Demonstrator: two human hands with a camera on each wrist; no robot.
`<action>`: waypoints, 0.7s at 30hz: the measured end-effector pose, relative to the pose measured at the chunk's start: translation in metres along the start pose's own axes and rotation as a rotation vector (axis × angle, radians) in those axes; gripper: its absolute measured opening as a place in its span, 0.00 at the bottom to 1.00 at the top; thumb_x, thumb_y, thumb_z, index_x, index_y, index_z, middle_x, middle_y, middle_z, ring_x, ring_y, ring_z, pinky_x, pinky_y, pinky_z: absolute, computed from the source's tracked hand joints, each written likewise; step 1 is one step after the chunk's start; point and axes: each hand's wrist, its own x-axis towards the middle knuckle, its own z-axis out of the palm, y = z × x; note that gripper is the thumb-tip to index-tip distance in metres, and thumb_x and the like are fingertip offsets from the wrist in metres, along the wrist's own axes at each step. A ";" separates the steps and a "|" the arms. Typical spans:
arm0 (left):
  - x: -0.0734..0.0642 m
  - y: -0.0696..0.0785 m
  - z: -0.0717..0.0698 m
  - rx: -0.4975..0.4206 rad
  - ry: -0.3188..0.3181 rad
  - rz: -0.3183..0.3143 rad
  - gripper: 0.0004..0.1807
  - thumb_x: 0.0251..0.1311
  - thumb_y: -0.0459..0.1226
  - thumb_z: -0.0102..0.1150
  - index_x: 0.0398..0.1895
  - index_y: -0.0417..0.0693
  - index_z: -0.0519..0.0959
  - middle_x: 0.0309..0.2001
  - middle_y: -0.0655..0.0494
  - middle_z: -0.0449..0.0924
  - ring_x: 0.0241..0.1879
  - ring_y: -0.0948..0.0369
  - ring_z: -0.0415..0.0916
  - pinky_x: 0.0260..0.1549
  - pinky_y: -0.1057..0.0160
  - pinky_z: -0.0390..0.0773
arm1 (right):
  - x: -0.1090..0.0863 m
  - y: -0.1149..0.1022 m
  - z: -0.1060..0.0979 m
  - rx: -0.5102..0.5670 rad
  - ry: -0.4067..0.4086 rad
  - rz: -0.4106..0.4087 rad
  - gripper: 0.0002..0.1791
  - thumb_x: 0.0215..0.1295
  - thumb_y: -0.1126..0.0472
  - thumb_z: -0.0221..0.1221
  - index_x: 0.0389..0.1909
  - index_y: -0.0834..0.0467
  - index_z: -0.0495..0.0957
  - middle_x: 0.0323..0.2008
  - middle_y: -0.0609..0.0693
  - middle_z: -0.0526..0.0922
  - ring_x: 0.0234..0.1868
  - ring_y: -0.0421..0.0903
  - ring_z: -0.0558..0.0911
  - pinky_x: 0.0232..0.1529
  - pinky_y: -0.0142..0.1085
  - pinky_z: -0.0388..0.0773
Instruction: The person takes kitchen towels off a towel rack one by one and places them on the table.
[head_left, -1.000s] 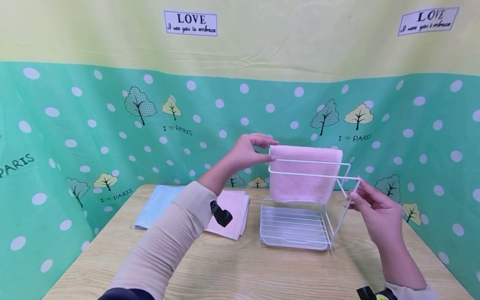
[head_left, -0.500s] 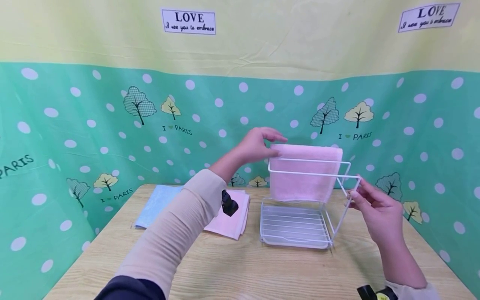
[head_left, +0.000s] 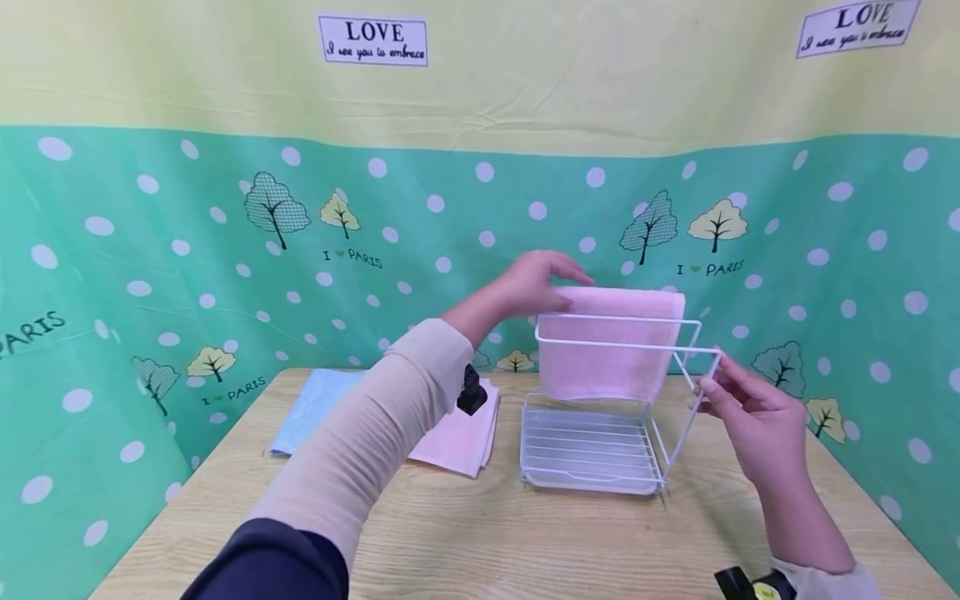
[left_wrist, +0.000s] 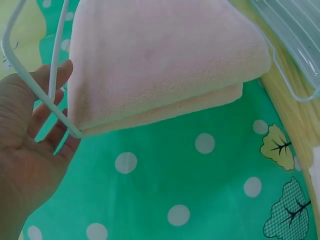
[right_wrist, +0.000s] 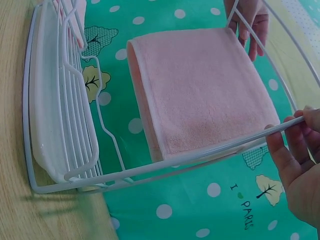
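Observation:
A folded pink towel [head_left: 607, 358] hangs over the rear top bar of a white wire rack [head_left: 626, 343], its two layers showing in the wrist views. My left hand [head_left: 534, 283] is at the towel's upper left corner, fingers fairly straight and spread, thumb by its front. In the left wrist view, the left hand [left_wrist: 37, 135] is beside the rack's bent wire end, fingertips right at the towel's edge. My right hand [head_left: 761, 425] pinches the rack's front right upright between thumb and fingers. In the right wrist view, the right hand [right_wrist: 300, 155] grips that wire.
A shallow tray [head_left: 592, 483] lies under the rack's lower wire grid. To the left on the wooden table [head_left: 525, 550] are folded pink cloths [head_left: 457, 442] and a light blue cloth [head_left: 311, 408]. A patterned curtain [head_left: 420, 333] stands close behind the table.
My left hand has slid right and slightly up along the towel's top edge, away from its left corner. The right hand keeps its grip on the rack, which has barely moved.

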 end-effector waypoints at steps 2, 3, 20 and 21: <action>0.002 0.000 0.000 0.015 -0.026 -0.009 0.20 0.57 0.34 0.67 0.54 0.54 0.83 0.59 0.58 0.77 0.63 0.61 0.68 0.61 0.63 0.68 | 0.000 0.000 0.000 0.003 0.001 0.000 0.25 0.63 0.67 0.63 0.62 0.61 0.74 0.40 0.45 0.85 0.35 0.38 0.84 0.35 0.30 0.82; 0.004 -0.001 0.001 0.016 -0.038 -0.014 0.20 0.57 0.34 0.67 0.55 0.54 0.83 0.59 0.59 0.77 0.63 0.61 0.68 0.61 0.63 0.68 | 0.001 0.000 0.000 0.005 0.001 0.000 0.25 0.63 0.67 0.63 0.62 0.61 0.74 0.40 0.45 0.85 0.35 0.38 0.84 0.35 0.30 0.82; 0.030 -0.001 0.011 -0.037 -0.192 -0.033 0.20 0.63 0.36 0.64 0.58 0.58 0.81 0.56 0.60 0.80 0.50 0.66 0.76 0.46 0.69 0.76 | 0.001 0.002 -0.001 0.019 -0.021 -0.038 0.24 0.63 0.69 0.63 0.61 0.63 0.74 0.40 0.46 0.85 0.33 0.38 0.84 0.35 0.30 0.82; 0.031 0.000 0.011 -0.037 -0.197 -0.030 0.20 0.63 0.36 0.63 0.58 0.58 0.81 0.56 0.60 0.80 0.50 0.65 0.76 0.46 0.69 0.76 | 0.001 0.002 -0.001 0.017 -0.022 -0.039 0.24 0.63 0.69 0.63 0.61 0.62 0.74 0.40 0.45 0.85 0.33 0.38 0.84 0.35 0.30 0.82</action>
